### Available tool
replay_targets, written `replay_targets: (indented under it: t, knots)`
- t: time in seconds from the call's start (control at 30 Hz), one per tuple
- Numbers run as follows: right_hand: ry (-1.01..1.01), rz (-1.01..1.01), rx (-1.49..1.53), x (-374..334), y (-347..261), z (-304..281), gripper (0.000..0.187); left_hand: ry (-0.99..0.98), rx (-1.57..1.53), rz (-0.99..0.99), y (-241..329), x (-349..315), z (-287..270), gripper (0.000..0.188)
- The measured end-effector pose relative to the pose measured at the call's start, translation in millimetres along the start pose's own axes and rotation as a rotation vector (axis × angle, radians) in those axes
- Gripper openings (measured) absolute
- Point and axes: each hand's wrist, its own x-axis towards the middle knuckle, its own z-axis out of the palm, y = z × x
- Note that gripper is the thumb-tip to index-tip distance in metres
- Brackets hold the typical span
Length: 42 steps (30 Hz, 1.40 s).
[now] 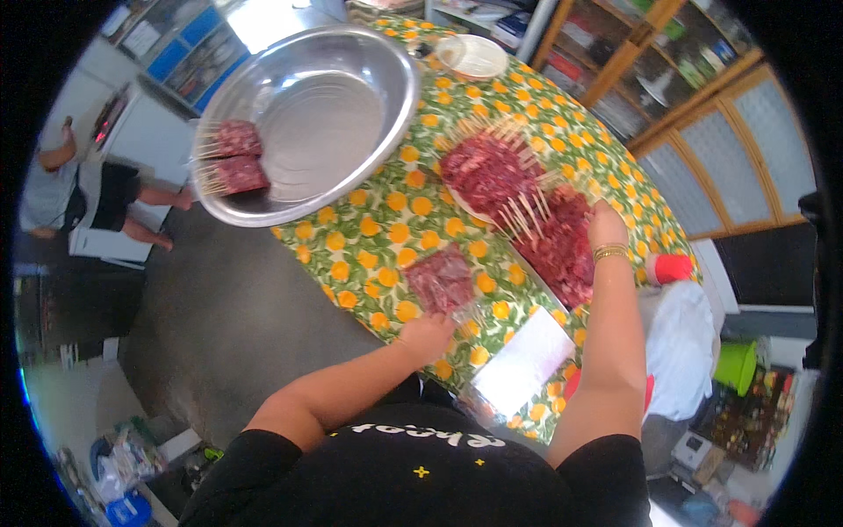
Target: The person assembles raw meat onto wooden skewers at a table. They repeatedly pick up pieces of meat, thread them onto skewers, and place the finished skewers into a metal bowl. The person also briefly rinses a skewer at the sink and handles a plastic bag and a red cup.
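My left hand grips the near end of a clear plastic bag of skewered meat lying flat on the table. At the right edge of a heap of dark red meat is my right hand, a bracelet on its wrist. Its fingers are curled closed, and what they hold, if anything, I cannot make out. Left of that heap, a plate is piled with meat skewers, their pale sticks pointing outward. Further sticks lie across the border between both piles.
A wide steel basin at the far left holds two packs of skewered meat. White sheets lie near me on the patterned tablecloth. A white dish stands at the back, a red cup at right. Another person stands left.
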Motion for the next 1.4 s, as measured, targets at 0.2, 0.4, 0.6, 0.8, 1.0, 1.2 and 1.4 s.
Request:
replay_targets:
  t: [0.2,0.4,0.6,0.8,1.0,1.2,1.4]
  knots:
    - [0.36,0.226,0.759,-112.7,65.9,-35.3,0.011,0.062,-0.026,0.015,5.9,0.3,0.5,0.022]
    - [0.446,0.766,1.894,-230.2,50.6,10.2,0.01,0.089,-0.025,-0.019,8.2,-5.5,0.7,0.019]
    - [0.108,0.943,2.008,-339.4,6.5,72.7,0.017,0.129,-0.009,-0.038,7.0,-0.9,0.8,0.017]
    - [-0.098,1.108,2.074,-374.3,-37.4,106.2,0.028,0.143,-0.017,-0.061,10.0,-2.5,1.5,0.014]
    - [-0.25,1.278,2.148,-340.0,-89.8,118.6,0.032,0.14,0.014,-0.053,10.6,-6.0,1.4,0.013]
    - [-0.348,0.405,1.275,-312.4,-122.2,98.8,0.022,0.167,0.008,0.02,7.4,-6.4,-0.4,0.016]
    - [-0.11,-0.103,0.63,-289.7,-125.5,101.6,0.016,0.202,-0.001,0.051,5.2,-7.2,3.8,0.012]
